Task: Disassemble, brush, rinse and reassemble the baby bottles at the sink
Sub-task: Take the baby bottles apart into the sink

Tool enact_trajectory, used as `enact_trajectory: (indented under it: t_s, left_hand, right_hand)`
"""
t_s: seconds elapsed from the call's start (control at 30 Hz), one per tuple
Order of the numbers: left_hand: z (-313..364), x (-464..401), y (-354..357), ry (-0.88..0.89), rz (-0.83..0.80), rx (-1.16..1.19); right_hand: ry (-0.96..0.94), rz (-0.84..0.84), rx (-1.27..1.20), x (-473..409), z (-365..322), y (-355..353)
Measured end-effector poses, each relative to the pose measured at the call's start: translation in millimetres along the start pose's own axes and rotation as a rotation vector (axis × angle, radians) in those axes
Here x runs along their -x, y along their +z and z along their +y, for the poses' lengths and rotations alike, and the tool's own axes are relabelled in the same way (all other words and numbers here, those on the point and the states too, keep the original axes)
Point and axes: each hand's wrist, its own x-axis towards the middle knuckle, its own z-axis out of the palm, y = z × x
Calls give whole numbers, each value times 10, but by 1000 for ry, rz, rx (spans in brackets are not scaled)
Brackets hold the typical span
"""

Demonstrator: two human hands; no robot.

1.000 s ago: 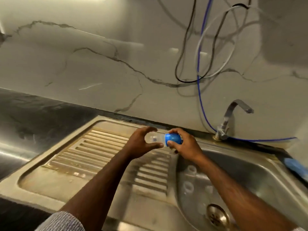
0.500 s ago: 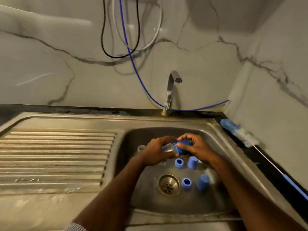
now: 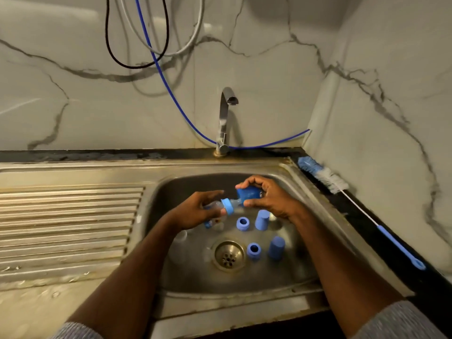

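Over the sink basin (image 3: pixel 288 275), my left hand (image 3: pixel 193 212) grips a clear baby bottle (image 3: pixel 215 206) with a blue collar ring (image 3: pixel 227 207) and a clear teat pointing right. My right hand (image 3: pixel 271 199) holds the blue cap (image 3: pixel 248 194), lifted just off the teat. On the basin floor lie two blue rings (image 3: pixel 242 223) (image 3: pixel 253 251) and two blue caps (image 3: pixel 262 219) (image 3: pixel 276 247) near the drain (image 3: pixel 228 256). Clear bottle parts (image 3: pixel 181 237) sit dimly at the basin's left.
A steel tap (image 3: pixel 226 118) stands behind the basin with no water running. A blue and white bottle brush (image 3: pixel 325 177) with a long handle lies on the dark counter at the right. The ribbed drainboard (image 3: pixel 68 223) spreads to the left. Cables hang on the marble wall.
My hands carried the capped bottle from above the drainboard to over the basin. The right hand has now pulled the blue cap off, and the collar and teat show.
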Motion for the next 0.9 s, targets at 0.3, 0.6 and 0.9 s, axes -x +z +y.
enact_trajectory:
  t_s: [0.3,0.6,0.9]
  left_hand:
    - [-119,51,-23,-66,265,-117]
    - [-15,-11,163,-30,182,-158]
    - [27,4,170,-16,151,-157]
  right_hand:
    - [366,-358,517,303,153,-8]
    - [559,-747,1127,331,417,504]
    - [565,-698,1147,303,323,488]
